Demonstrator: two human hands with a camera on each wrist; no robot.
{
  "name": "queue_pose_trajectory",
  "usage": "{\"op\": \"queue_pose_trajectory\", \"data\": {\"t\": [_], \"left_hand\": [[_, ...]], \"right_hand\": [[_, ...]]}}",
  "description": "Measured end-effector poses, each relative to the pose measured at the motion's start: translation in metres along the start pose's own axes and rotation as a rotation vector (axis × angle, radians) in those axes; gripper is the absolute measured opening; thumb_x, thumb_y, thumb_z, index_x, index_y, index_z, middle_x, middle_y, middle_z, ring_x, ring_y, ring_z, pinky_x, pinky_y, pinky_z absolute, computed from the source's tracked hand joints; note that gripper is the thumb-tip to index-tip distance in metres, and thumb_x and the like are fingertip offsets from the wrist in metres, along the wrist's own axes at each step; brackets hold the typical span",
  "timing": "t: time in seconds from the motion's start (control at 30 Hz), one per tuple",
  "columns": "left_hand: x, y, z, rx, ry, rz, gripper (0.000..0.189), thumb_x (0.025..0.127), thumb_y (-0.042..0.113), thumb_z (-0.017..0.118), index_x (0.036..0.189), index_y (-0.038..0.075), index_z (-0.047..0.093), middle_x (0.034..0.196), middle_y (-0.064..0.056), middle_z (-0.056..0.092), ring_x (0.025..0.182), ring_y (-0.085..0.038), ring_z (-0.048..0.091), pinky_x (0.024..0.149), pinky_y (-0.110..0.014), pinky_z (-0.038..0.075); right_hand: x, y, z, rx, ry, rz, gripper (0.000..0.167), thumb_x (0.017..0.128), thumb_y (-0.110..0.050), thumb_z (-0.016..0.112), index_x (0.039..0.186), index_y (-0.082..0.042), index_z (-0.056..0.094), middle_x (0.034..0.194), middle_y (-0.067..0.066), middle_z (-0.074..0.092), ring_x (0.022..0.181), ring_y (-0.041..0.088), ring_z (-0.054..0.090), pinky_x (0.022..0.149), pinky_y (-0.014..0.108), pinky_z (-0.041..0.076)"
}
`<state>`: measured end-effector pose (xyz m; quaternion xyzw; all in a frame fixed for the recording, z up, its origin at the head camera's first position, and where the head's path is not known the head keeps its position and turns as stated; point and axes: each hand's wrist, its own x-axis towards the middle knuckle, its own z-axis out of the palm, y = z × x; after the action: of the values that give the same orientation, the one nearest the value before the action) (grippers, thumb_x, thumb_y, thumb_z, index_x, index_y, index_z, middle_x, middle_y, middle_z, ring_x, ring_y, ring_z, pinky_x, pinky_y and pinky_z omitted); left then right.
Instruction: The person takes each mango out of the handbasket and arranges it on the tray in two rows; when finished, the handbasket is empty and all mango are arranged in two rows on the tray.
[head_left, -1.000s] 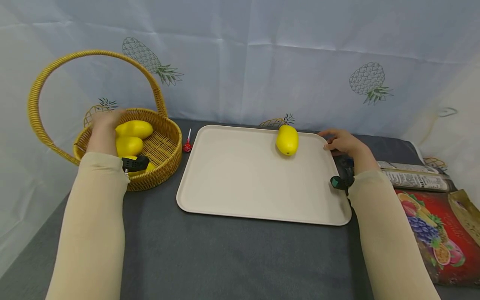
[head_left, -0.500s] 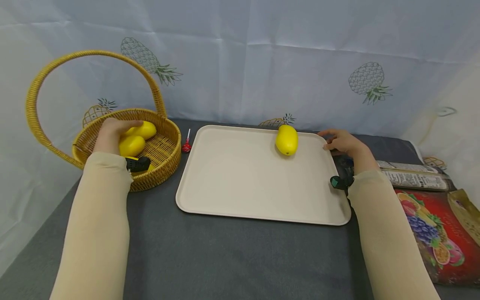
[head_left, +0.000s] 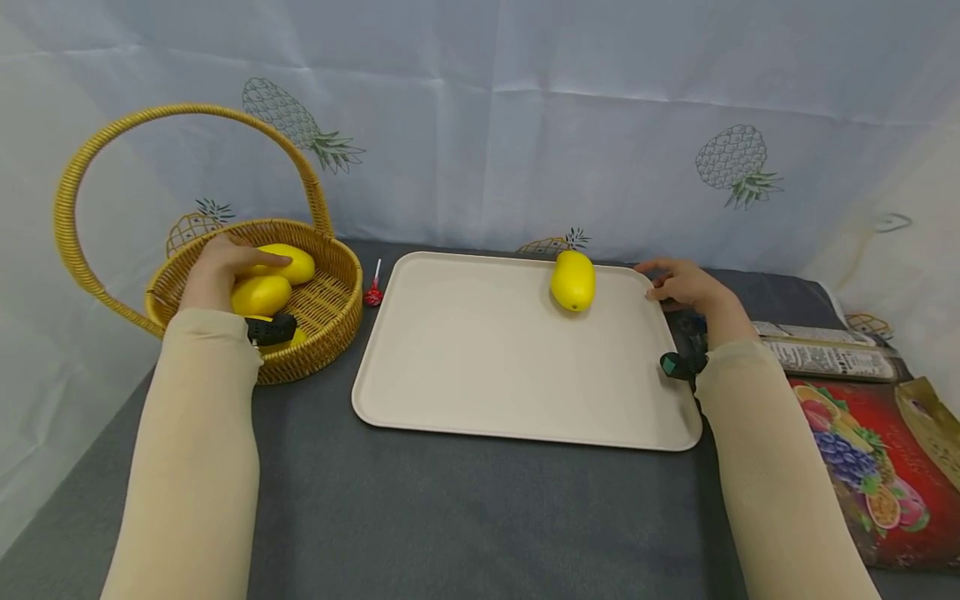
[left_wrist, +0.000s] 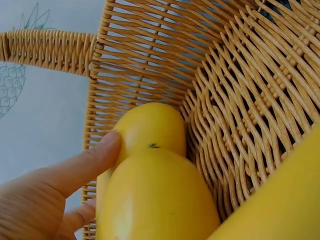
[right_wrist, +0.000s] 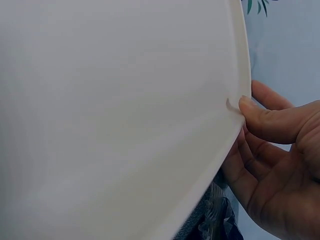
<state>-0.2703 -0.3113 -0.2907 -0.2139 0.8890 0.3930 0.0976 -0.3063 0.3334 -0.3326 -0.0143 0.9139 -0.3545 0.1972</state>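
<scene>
My left hand [head_left: 223,262] was down in the wicker basket [head_left: 347,292], its thumb [left_wrist: 102,150] laid against the far mango-shaped fruit [head_left: 298,265], a smooth yellow one. The other fingers dropped mostly out of sight, so I can't tell whether they had closed round it. My right hand [head_left: 684,286] pinched the beige tray [head_left: 510,367] at its far right corner, thumb on top of the rim, fingers beyond and beneath.

Just nearer my body than the left thumb sat a second yellow fruit [head_left: 261,295], touching the first; nearer again was a third yellow fruit [head_left: 301,337], half hidden by my black wrist camera [head_left: 273,330]. To the right of those fingers, outside the basket, lay a red lollipop [head_left: 373,294].

Near my right fingers, just to their left, a lone yellow fruit [head_left: 573,282] rested at the tray's far edge. Nearer me and right of that hand were a newsprint-patterned package [head_left: 832,360] and a red fruit-printed bag [head_left: 877,467]. Beyond both hands hung a pineapple-print curtain [head_left: 525,142].
</scene>
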Motion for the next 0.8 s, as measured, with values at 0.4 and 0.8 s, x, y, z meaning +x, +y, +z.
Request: {"op": "queue_pose_trajectory", "data": {"t": [0.4,0.8], "left_hand": [[0.008,0.001,-0.001,-0.135,-0.063,0.067,0.094,0.093,0.042,0.064,0.16,0.009,0.007,0.165,-0.024,0.009,0.145,-0.047,0.026,0.119,-0.059,0.029],[-0.004,0.014,-0.01,-0.184,-0.123,0.128,0.078,0.097,0.042,0.056,0.159,0.021,0.013,0.164,-0.02,0.011,0.127,-0.03,0.043,0.097,-0.03,0.053]], "right_hand": [[-0.001,-0.003,0.001,-0.006,-0.002,0.012,0.059,0.1,-0.009,0.056,0.153,-0.006,0.032,0.11,0.015,0.045,0.091,0.021,0.054,0.079,0.029,0.057],[-0.001,-0.002,0.0,0.0,-0.002,0.017,0.059,0.099,-0.009,0.057,0.153,-0.006,0.032,0.11,0.014,0.047,0.091,0.02,0.055,0.079,0.029,0.057]]}}
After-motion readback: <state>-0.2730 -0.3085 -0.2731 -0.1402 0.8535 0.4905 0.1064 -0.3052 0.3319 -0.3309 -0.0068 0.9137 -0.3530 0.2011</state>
